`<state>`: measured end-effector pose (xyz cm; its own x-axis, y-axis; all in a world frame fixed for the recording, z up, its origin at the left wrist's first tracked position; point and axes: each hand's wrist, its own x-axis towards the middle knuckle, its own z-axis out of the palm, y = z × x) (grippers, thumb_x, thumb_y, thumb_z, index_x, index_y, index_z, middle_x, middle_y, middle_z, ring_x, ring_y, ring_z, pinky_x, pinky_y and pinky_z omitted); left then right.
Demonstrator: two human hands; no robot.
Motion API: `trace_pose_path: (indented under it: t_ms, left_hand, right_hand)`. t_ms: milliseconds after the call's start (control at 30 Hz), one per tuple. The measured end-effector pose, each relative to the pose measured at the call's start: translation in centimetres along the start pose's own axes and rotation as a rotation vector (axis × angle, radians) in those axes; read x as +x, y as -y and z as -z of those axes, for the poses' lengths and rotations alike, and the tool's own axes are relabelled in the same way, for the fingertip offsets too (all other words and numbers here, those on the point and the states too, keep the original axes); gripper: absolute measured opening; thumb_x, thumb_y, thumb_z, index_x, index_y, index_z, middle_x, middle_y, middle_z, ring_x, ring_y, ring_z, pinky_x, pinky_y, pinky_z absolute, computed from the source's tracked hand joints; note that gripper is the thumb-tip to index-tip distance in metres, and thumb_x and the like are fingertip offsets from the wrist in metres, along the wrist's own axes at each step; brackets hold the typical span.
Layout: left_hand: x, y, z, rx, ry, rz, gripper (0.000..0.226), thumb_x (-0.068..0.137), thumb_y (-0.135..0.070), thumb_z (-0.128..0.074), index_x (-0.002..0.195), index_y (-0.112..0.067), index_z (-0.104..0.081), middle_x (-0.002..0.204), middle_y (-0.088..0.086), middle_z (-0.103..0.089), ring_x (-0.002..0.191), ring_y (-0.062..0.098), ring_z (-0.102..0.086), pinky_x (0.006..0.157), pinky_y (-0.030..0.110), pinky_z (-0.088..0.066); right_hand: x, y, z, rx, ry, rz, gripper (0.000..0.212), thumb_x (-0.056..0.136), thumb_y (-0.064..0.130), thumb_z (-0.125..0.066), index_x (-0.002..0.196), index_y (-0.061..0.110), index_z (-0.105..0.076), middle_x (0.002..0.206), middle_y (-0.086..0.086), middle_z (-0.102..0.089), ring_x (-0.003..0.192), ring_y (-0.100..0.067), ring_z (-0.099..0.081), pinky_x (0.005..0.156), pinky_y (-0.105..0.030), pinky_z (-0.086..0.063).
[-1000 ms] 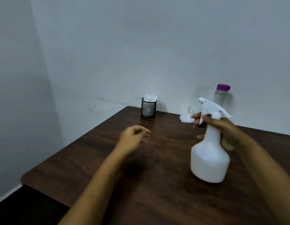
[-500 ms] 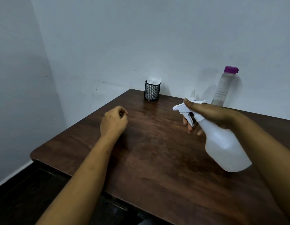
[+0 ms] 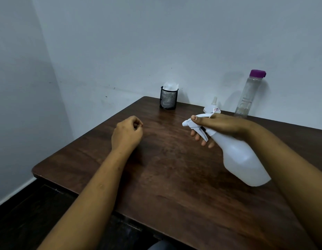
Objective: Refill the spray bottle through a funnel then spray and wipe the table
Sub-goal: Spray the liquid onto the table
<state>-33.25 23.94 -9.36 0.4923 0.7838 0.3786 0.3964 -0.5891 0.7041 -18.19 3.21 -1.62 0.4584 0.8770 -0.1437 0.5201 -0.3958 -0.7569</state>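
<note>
My right hand [image 3: 221, 127] grips the neck of a white spray bottle [image 3: 239, 157], fingers on the trigger. The bottle is tilted above the table, nozzle aimed left and down at the brown wooden table [image 3: 171, 177]. My left hand [image 3: 127, 132] is a loose fist, empty, over the left part of the tabletop. A white funnel [image 3: 211, 107] stands upside down near the back wall. Beside it stands a clear bottle with a purple cap [image 3: 247, 95]. White tissues stick out of a black mesh holder [image 3: 168, 98] at the back edge.
The table stands in a corner, with grey walls behind and to the left. Its left edge and front-left corner [image 3: 34, 171] drop to a dark floor. A dark rounded object [image 3: 160, 245] shows at the bottom edge.
My right hand lifted the spray bottle off the table and tilted it, nozzle left and down. My left hand drew back to the left and closed into a fist.
</note>
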Motion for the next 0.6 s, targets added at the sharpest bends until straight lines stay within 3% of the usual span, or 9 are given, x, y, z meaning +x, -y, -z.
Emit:
trace_pose_path:
  t_ms: [133, 267, 367, 500, 600]
  left_hand:
    - [0.08, 0.04, -0.24, 0.019, 0.021, -0.006, 0.013, 0.085, -0.019, -0.053, 0.089, -0.024, -0.065, 0.086, -0.007, -0.060, 0.092, 0.024, -0.061, 0.077, 0.032, -0.046]
    - [0.13, 0.16, -0.43, 0.036, 0.027, -0.005, 0.013, 0.086, -0.020, -0.053, 0.088, -0.026, -0.064, 0.087, -0.006, -0.062, 0.092, 0.024, -0.061, 0.078, 0.033, -0.048]
    - [0.13, 0.27, -0.47, 0.042, 0.029, -0.005, 0.013, 0.086, -0.021, -0.053, 0.088, -0.026, -0.064, 0.088, -0.005, -0.062, 0.092, 0.024, -0.061, 0.078, 0.034, -0.049]
    - [-0.01, 0.35, -0.45, 0.048, 0.032, -0.005, 0.012, 0.086, -0.021, -0.053, 0.087, -0.026, -0.064, 0.089, -0.005, -0.062, 0.092, 0.024, -0.060, 0.077, 0.033, -0.048]
    - [-0.07, 0.35, -0.43, 0.045, 0.033, -0.005, 0.013, 0.085, -0.021, -0.053, 0.087, -0.026, -0.064, 0.092, -0.003, -0.065, 0.092, 0.024, -0.060, 0.075, 0.032, -0.046]
  right_hand:
    - [-0.15, -0.05, 0.39, -0.030, -0.062, 0.077, 0.070, 0.080, 0.067, -0.044, 0.087, 0.000, -0.065, 0.075, -0.013, -0.066, 0.067, -0.023, -0.067, 0.061, -0.032, -0.055]
    - [-0.60, 0.18, 0.56, 0.022, -0.086, 0.199, 0.053, 0.088, 0.054, -0.042, 0.083, 0.005, -0.062, 0.065, -0.013, -0.058, 0.054, -0.019, -0.058, 0.057, -0.028, -0.052]
    - [-0.61, 0.08, 0.58, 0.055, -0.077, 0.185, 0.049, 0.085, 0.056, -0.044, 0.089, 0.011, -0.065, 0.071, -0.011, -0.065, 0.061, -0.022, -0.065, 0.057, -0.027, -0.054]
    - [-0.40, -0.25, 0.71, 0.080, -0.047, 0.103, 0.069, 0.078, 0.065, -0.046, 0.099, 0.003, -0.068, 0.092, -0.017, -0.072, 0.085, -0.029, -0.071, 0.067, -0.032, -0.056]
    - [-0.29, -0.13, 0.46, 0.012, -0.086, 0.161, 0.064, 0.080, 0.064, -0.046, 0.098, 0.006, -0.067, 0.083, -0.014, -0.072, 0.075, -0.026, -0.071, 0.063, -0.028, -0.054]
